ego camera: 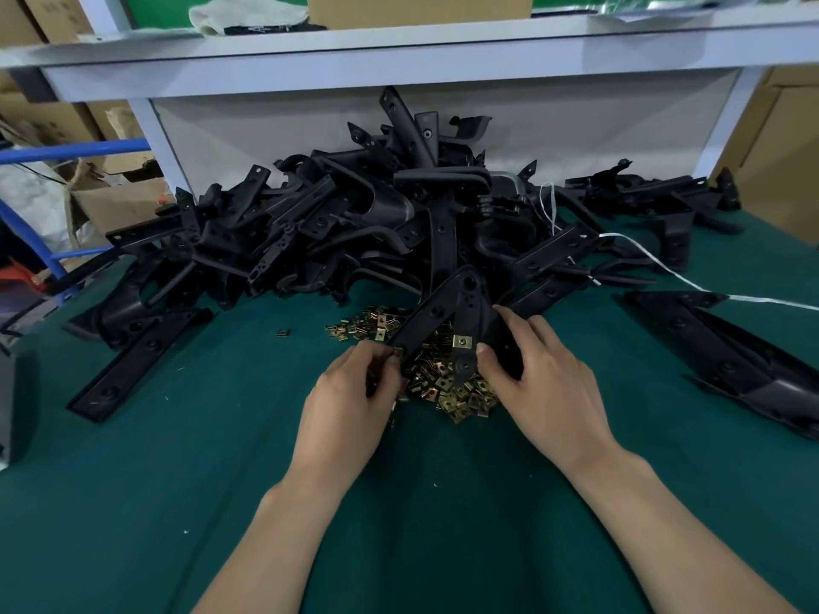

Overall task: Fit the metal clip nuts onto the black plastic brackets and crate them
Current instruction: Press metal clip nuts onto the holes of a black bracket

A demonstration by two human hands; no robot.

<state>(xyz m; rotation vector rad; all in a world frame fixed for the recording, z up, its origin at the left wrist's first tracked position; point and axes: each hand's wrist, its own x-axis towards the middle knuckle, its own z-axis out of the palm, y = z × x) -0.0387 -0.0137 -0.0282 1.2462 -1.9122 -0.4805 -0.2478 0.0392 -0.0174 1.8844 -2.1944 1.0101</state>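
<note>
A V-shaped black plastic bracket (447, 310) is held over a heap of brass-coloured clip nuts (447, 387) on the green table. My right hand (538, 374) grips the bracket's right arm, which carries one clip nut (462, 342) on its edge. My left hand (354, 387) pinches the lower end of the bracket's left arm, where a small metal piece shows at my fingertips. A large pile of black brackets (376, 223) lies behind.
A long black bracket (137, 361) lies at the left and a larger black part (727, 361) at the right. A white strap (691, 281) trails across the right side. One stray clip nut (282, 332) sits alone. A white shelf (399, 55) hangs above the pile.
</note>
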